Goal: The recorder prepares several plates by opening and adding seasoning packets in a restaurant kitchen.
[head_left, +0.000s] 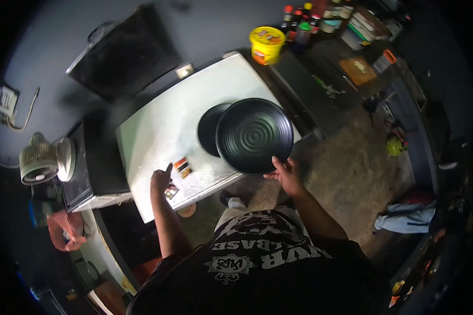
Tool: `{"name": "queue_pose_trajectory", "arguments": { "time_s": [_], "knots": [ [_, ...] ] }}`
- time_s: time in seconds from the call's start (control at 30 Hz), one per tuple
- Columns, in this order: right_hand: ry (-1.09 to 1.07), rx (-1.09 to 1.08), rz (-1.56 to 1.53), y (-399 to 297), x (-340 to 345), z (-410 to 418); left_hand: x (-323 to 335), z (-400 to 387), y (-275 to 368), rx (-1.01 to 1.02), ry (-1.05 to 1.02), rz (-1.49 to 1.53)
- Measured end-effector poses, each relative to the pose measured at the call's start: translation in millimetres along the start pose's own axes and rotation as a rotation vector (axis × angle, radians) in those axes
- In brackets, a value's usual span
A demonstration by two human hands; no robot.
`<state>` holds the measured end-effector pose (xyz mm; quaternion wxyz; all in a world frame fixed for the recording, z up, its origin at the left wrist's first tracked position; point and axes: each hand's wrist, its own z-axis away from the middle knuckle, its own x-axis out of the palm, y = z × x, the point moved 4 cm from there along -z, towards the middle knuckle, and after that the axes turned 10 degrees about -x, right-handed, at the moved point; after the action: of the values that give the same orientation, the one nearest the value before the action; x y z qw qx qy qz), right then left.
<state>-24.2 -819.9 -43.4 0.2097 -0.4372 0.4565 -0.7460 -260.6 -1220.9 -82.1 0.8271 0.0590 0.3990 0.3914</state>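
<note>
My right hand [287, 176] grips the near rim of a round black plate [254, 136] with concentric ridges, thumb on top. The plate is raised over the right part of a white tabletop [169, 122] and reaches past its near edge. A second dark round plate [209, 132] lies partly hidden under it, to the left. My left hand [161, 182] is over the table's near left part, thumb pointing away from me. Beside the thumb lies a small orange and black packet [182, 167]. Another small packet [172, 191] shows at the left fingers; whether they hold it cannot be seen.
A yellow lidded tub [267, 45] and several sauce bottles [303, 27] stand beyond the table on a dark counter. An orange-brown cutting board [356, 71] with pale pieces is farther right. A fan [39, 161] stands on a dark cabinet at left. Light cloth [406, 217] lies at right.
</note>
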Motion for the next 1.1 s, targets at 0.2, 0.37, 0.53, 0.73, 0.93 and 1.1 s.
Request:
{"name": "queue_pose_trajectory", "arguments": {
  "time_s": [0.2,0.37,0.53,0.73,0.93,1.1],
  "knots": [
    [-0.032,0.015,0.147,-73,-134,51,177,183,152,0.61,-0.7,0.488],
    [0.111,-0.128,0.218,-128,-284,101,383,305,209,0.817,-0.831,0.29],
    [0.229,-0.329,0.412,-178,-407,142,526,364,227,0.542,-1.042,0.155],
    [0.482,-0.353,0.569,-233,-525,136,653,441,302,0.574,-1.206,0.101],
    [0.705,-0.651,0.958,-336,-613,77,766,470,421,0.485,-1.319,0.141],
    [0.505,-0.696,1.371,-436,-664,-7,885,481,543,0.313,-1.505,0.078]
  ]
}}
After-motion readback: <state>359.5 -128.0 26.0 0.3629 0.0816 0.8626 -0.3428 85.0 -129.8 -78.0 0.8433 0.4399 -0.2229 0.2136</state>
